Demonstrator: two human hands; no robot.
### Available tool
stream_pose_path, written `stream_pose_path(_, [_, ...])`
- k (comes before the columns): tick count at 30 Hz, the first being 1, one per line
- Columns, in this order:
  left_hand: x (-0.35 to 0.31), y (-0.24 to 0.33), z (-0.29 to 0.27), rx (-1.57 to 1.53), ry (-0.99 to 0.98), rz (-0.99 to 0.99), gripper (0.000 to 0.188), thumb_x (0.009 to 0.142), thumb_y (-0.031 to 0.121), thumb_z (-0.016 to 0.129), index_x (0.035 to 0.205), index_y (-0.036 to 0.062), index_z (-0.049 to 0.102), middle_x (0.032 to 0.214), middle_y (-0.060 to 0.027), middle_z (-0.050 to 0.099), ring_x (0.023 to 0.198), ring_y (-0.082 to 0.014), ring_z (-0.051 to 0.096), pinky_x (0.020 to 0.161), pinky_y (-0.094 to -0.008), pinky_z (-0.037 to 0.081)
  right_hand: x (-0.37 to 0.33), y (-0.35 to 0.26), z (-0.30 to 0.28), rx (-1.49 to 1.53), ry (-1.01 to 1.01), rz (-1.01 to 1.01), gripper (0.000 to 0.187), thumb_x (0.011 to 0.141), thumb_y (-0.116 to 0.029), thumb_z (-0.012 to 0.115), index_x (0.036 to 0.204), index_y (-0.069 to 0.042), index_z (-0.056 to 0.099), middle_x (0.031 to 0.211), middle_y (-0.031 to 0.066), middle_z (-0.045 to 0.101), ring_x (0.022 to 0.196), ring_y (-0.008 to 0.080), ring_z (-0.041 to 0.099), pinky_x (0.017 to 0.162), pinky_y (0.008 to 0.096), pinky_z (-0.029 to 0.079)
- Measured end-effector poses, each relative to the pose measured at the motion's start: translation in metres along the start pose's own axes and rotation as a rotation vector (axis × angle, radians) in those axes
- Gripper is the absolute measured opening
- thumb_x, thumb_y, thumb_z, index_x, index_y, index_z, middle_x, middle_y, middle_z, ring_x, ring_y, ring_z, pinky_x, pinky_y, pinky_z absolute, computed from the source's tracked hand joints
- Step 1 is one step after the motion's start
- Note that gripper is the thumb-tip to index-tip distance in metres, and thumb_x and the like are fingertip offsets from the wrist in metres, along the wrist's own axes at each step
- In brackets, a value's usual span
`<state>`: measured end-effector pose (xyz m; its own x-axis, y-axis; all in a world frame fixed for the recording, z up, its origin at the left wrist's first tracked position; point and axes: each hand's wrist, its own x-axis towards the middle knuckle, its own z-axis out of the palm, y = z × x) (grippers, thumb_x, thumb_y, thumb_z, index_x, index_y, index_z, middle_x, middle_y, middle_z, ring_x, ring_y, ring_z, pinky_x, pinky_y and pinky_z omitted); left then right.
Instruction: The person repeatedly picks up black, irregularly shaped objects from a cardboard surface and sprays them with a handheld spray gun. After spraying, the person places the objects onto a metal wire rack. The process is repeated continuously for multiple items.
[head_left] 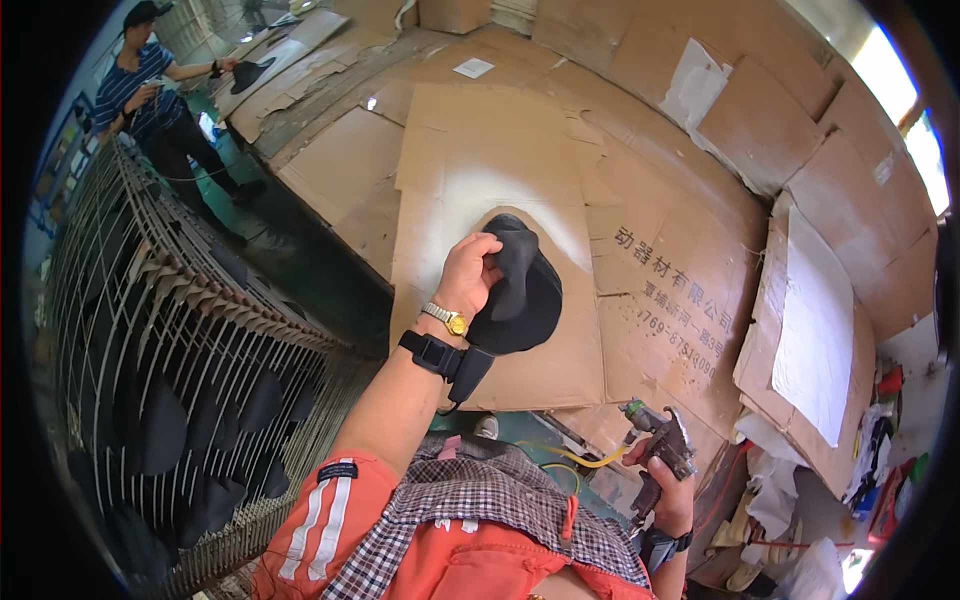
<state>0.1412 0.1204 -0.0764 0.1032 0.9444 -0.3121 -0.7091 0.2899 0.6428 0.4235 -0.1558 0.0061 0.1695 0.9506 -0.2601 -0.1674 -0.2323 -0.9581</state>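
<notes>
My left hand point(468, 272) pinches the upper edge of a black, rounded, soft-looking piece point(530, 310) between thumb and fingers. Part of the piece is folded up, and its wide lower end rests on or just above the cardboard sheet point(440, 140). A whitish sprayed patch point(490, 190) surrounds its top on the cardboard. At the lower right, my right hand point(670, 495) is wrapped round a spray gun point(662, 440), which is apart from the black piece. A yellow hose point(585, 461) runs to the gun.
At the left stands a wire rack point(200, 330) holding several similar black pieces. Upright cardboard panels point(770, 130) enclose the back and right. A white sheet point(815, 310) covers one panel. Plastic bags and clutter point(790, 500) lie lower right. Another person point(150, 100) works at the far left.
</notes>
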Motion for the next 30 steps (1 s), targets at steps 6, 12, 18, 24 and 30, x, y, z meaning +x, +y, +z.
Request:
stream_pose_path(6, [-0.054, 0.090, 0.027, -0.328, -0.235, 0.049, 0.011, 0.084, 0.005, 0.055, 0.092, 0.0029, 0.062, 0.094, -0.0089, 0.067, 0.090, -0.0215, 0.063, 0.087, -0.0370, 0.051, 0.030, 0.014, 0.006, -0.028, -0.109, 0.029, 0.027, 0.080, -0.015, 0.066, 0.099, 0.002, 0.060, 0.087, 0.0111, 0.065, 0.082, 0.0220, 0.063, 0.079, 0.0361, 0.050])
stream_pose_path(12, [-0.189, 0.268, 0.056, -0.071, -0.166, 0.698, 0.010, 0.083, 0.007, 0.056, 0.090, 0.0025, 0.061, 0.093, -0.0084, 0.068, 0.087, -0.0217, 0.066, 0.085, -0.0360, 0.052, 0.069, 0.017, 0.017, -0.040, -0.402, 0.035, 0.036, 0.084, -0.021, 0.062, 0.112, 0.000, 0.055, 0.093, 0.0095, 0.063, 0.087, 0.0211, 0.061, 0.086, 0.0369, 0.047])
stream_pose_path(18, [-0.384, 0.347, 0.031, 0.062, 0.055, 1.164, 0.019, 0.086, 0.008, 0.056, 0.099, -0.0031, 0.062, 0.101, -0.0140, 0.068, 0.096, -0.0262, 0.065, 0.092, -0.0397, 0.048, 0.092, -0.011, 0.044, -0.067, -0.647, 0.030, 0.039, 0.084, -0.018, 0.062, 0.117, 0.001, 0.054, 0.091, 0.0100, 0.063, 0.085, 0.0210, 0.062, 0.082, 0.0361, 0.049])
stream_pose_path(24, [-0.455, 0.298, -0.040, 0.395, 1.257, 1.442, 0.038, 0.087, 0.010, 0.061, 0.122, -0.0008, 0.051, 0.118, -0.0097, 0.058, 0.106, -0.0250, 0.056, 0.094, -0.0375, 0.042, 0.101, -0.024, 0.097, -0.015, -0.815, 0.041, 0.039, 0.080, -0.011, 0.066, 0.115, 0.003, 0.055, 0.089, 0.0092, 0.063, 0.080, 0.0194, 0.063, 0.076, 0.0330, 0.050])
stream_pose_path(30, [-0.404, 0.251, -0.032, 1.122, 1.544, 1.799, 0.058, 0.083, 0.000, 0.063, 0.137, 0.0020, 0.039, 0.139, -0.0122, 0.043, 0.122, -0.0260, 0.046, 0.101, -0.0371, 0.036, 0.101, -0.012, 0.093, -0.012, -0.761, -0.024, 0.045, 0.081, -0.012, 0.067, 0.121, 0.002, 0.053, 0.095, 0.0081, 0.062, 0.086, 0.0165, 0.061, 0.078, 0.0327, 0.052])
